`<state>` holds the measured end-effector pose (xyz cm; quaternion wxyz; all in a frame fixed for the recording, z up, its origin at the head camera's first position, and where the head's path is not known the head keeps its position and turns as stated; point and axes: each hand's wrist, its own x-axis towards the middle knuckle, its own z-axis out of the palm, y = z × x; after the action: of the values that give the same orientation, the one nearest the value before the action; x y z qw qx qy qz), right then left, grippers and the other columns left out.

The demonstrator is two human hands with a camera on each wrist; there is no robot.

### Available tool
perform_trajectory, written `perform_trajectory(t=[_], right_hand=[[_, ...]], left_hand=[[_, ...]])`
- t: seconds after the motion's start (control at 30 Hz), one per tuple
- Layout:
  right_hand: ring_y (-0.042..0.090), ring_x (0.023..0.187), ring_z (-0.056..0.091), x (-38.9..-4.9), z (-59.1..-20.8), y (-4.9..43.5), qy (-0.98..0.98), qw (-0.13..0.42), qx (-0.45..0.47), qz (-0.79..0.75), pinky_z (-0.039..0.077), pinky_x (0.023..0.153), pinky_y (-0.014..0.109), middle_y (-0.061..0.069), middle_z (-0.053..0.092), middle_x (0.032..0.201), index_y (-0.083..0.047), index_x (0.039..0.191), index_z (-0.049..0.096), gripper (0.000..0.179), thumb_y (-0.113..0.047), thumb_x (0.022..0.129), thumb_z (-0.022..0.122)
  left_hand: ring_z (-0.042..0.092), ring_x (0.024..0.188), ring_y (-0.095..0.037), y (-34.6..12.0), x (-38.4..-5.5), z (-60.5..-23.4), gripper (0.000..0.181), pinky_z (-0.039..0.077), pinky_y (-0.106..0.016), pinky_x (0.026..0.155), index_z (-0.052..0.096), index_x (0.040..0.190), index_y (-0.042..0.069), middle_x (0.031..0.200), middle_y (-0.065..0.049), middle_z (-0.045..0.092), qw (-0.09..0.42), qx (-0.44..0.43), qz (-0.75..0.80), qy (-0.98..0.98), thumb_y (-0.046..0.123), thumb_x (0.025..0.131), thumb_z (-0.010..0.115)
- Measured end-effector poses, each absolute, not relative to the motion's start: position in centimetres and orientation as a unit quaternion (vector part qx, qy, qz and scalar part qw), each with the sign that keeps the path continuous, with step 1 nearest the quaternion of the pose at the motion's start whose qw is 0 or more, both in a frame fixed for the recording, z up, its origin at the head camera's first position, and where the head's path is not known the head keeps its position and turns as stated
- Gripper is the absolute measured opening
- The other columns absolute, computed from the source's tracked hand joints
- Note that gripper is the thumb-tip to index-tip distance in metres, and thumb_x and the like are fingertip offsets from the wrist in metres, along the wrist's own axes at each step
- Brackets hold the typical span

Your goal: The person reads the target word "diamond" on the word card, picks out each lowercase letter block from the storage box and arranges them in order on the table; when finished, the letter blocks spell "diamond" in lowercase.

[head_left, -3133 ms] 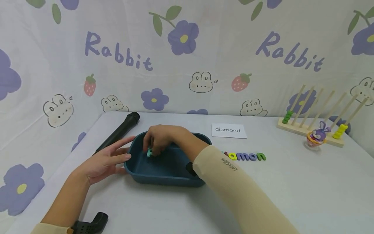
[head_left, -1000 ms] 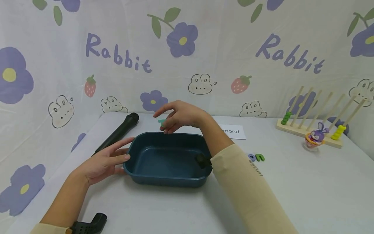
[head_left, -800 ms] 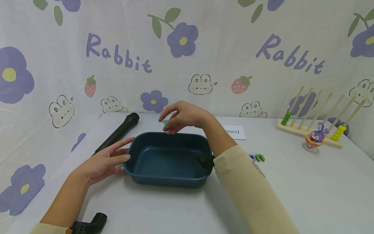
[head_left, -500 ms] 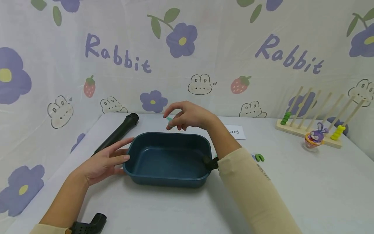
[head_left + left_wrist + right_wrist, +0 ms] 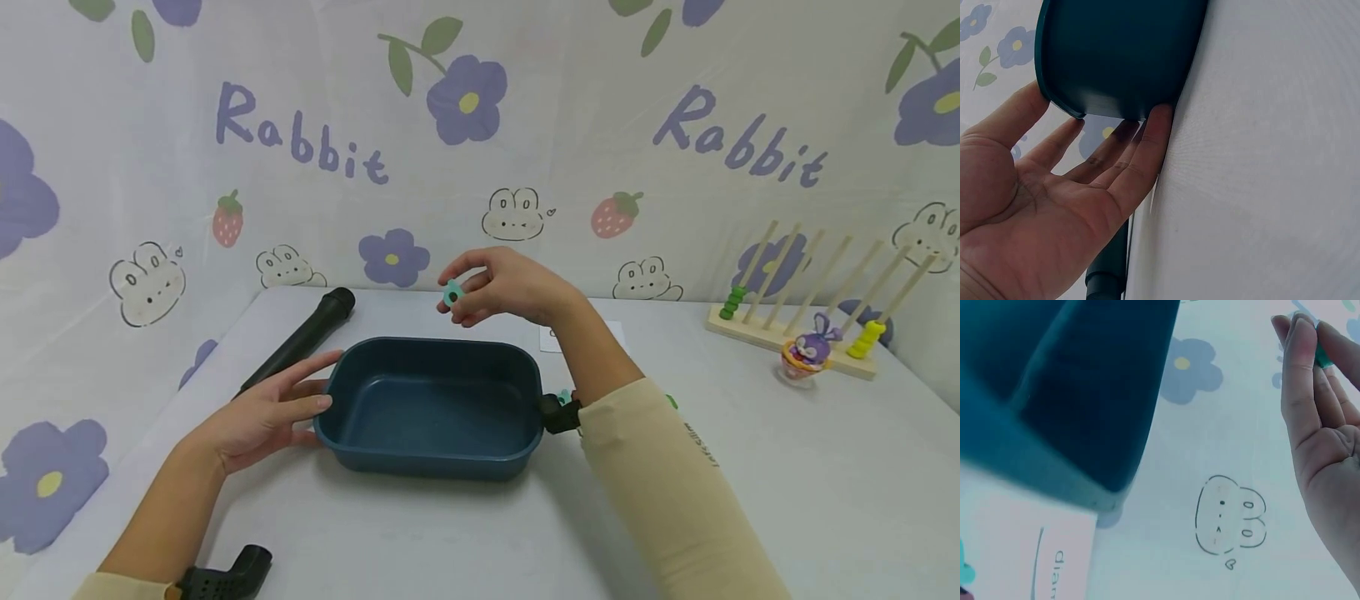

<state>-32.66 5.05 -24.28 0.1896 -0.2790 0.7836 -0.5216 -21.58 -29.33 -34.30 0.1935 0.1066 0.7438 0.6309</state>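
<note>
My right hand [image 5: 513, 287] is raised above the far rim of a dark blue rectangular tub [image 5: 431, 465], pinching a small mint-green toy letter [image 5: 447, 288] between thumb and fingers. In the right wrist view only a sliver of that letter [image 5: 1323, 357] shows between the fingertips. No letters show on the tub's floor. My left hand [image 5: 262, 421] rests its outstretched fingertips against the tub's left end, as the left wrist view shows too. A teal letter [image 5: 563, 397] lies right of the tub; the row beside it is mostly hidden behind my right forearm.
A white word card [image 5: 550, 340] lies behind my right wrist, partly covered. At the back left rests a black microphone [image 5: 311, 333]. A wooden peg rack [image 5: 787, 337] with green and yellow beads stands at the far right, with a purple rabbit figurine [image 5: 813, 346] before it.
My right hand has come up out of the tub with the mint-green letter, then moved rightward above the far rim, turning the letter to face me. The left hand stays on the tub.
</note>
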Motion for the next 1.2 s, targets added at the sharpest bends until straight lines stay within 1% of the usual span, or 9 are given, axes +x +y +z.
perform_trajectory(t=[0.17, 0.3, 0.47, 0.67, 0.77, 0.87, 1.03, 1.2], right_hand=[[0.029, 0.098, 0.076, -32.2, -24.3, 5.8, 0.793, 0.172, -0.287, -0.509, 0.062, 0.090, 0.040, 0.015, 0.076, 0.113, -0.005, 0.126, 0.060, 0.033, -0.012, 0.096, 0.073], [0.027, 0.099, 0.076, -31.9, -24.5, 6.5, 0.802, 0.141, -0.303, -0.495, 0.062, 0.090, 0.040, 0.013, 0.077, 0.111, -0.007, 0.125, 0.063, 0.032, -0.017, 0.096, 0.075], [0.028, 0.091, 0.073, -31.5, -24.6, 7.3, 0.819, 0.086, -0.321, -0.467, 0.062, 0.088, 0.042, 0.012, 0.075, 0.103, -0.011, 0.122, 0.070, 0.033, -0.021, 0.092, 0.079], [0.031, 0.082, 0.068, -31.1, -24.7, 8.2, 0.830, 0.047, -0.326, -0.450, 0.060, 0.078, 0.041, 0.013, 0.069, 0.087, -0.013, 0.115, 0.073, 0.028, -0.021, 0.089, 0.082], [0.030, 0.078, 0.067, -30.8, -24.8, 8.8, 0.831, 0.041, -0.319, -0.453, 0.058, 0.076, 0.039, 0.013, 0.069, 0.085, -0.012, 0.113, 0.073, 0.027, -0.019, 0.089, 0.082], [0.028, 0.078, 0.069, -30.6, -24.8, 9.3, 0.835, 0.042, -0.308, -0.455, 0.059, 0.080, 0.038, 0.011, 0.071, 0.087, -0.011, 0.114, 0.071, 0.028, -0.018, 0.089, 0.082], [0.029, 0.087, 0.072, -30.2, -24.8, 10.0, 0.840, 0.045, -0.291, -0.455, 0.060, 0.087, 0.038, 0.009, 0.073, 0.092, -0.010, 0.119, 0.069, 0.033, -0.017, 0.089, 0.081], [0.034, 0.091, 0.072, -30.1, -25.0, 10.6, 0.827, 0.055, -0.284, -0.481, 0.061, 0.088, 0.037, 0.011, 0.073, 0.093, -0.008, 0.120, 0.067, 0.035, -0.013, 0.088, 0.081]], left_hand=[[0.027, 0.151, -0.051, -29.4, -21.6, -34.4, 0.073, 0.051, -0.058, 0.106, 0.022, 0.166, 0.025, 0.171, -0.023, 0.015, 0.193, 0.108, 0.629, 0.745, 0.020, 0.104, 0.062], [0.027, 0.152, -0.051, -29.4, -21.6, -34.4, 0.073, 0.051, -0.059, 0.106, 0.023, 0.166, 0.025, 0.171, -0.022, 0.014, 0.193, 0.105, 0.629, 0.746, 0.020, 0.104, 0.062], [0.027, 0.152, -0.050, -29.5, -21.7, -34.5, 0.073, 0.052, -0.057, 0.106, 0.022, 0.166, 0.025, 0.171, -0.022, 0.014, 0.194, 0.107, 0.631, 0.743, 0.020, 0.105, 0.061], [0.029, 0.150, -0.049, -29.5, -21.7, -34.6, 0.073, 0.053, -0.056, 0.105, 0.023, 0.166, 0.026, 0.170, -0.023, 0.017, 0.194, 0.105, 0.632, 0.743, 0.020, 0.105, 0.061], [0.029, 0.150, -0.049, -29.4, -21.7, -34.6, 0.073, 0.053, -0.056, 0.105, 0.023, 0.166, 0.026, 0.170, -0.023, 0.016, 0.194, 0.104, 0.632, 0.743, 0.020, 0.104, 0.061], [0.029, 0.151, -0.049, -29.4, -21.6, -34.5, 0.073, 0.052, -0.056, 0.105, 0.023, 0.166, 0.025, 0.170, -0.023, 0.016, 0.194, 0.104, 0.632, 0.743, 0.020, 0.104, 0.061], [0.030, 0.150, -0.050, -29.3, -21.6, -34.4, 0.073, 0.052, -0.057, 0.105, 0.022, 0.166, 0.025, 0.170, -0.024, 0.016, 0.194, 0.106, 0.631, 0.743, 0.020, 0.104, 0.061], [0.031, 0.150, -0.048, -29.4, -21.6, -34.4, 0.073, 0.052, -0.057, 0.105, 0.022, 0.166, 0.026, 0.170, -0.023, 0.017, 0.196, 0.104, 0.630, 0.744, 0.021, 0.104, 0.061]])
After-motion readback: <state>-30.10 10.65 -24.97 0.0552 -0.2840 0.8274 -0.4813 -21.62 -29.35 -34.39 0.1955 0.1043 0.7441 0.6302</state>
